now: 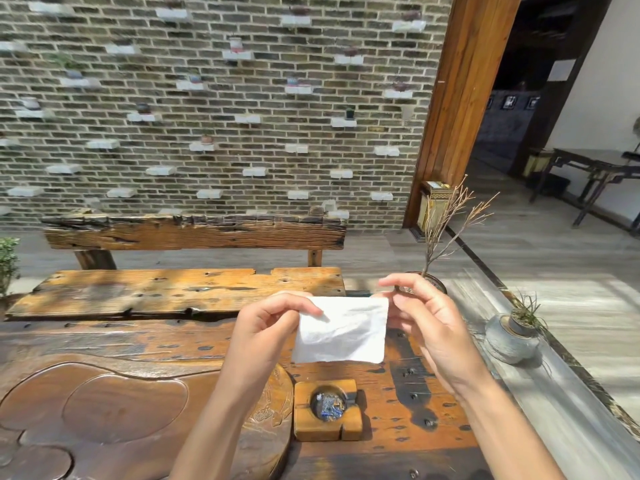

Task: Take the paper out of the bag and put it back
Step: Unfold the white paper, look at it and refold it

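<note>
Paper (343, 329) hangs above the tabletop (398, 403), both hands pinching its top corners — left hand (268, 323), right hand (420, 315); it looks thin, limp, easily torn — best gripped lightly at the edges; no bag is visible.

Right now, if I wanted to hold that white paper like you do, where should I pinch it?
Pinch the paper at its two top corners, one from each side. It is thin and floppy and hangs down flat, so holding both top corners probably keeps it spread open. That is how the left hand and the right hand hold it, with the fingers at the upper edge.
</note>
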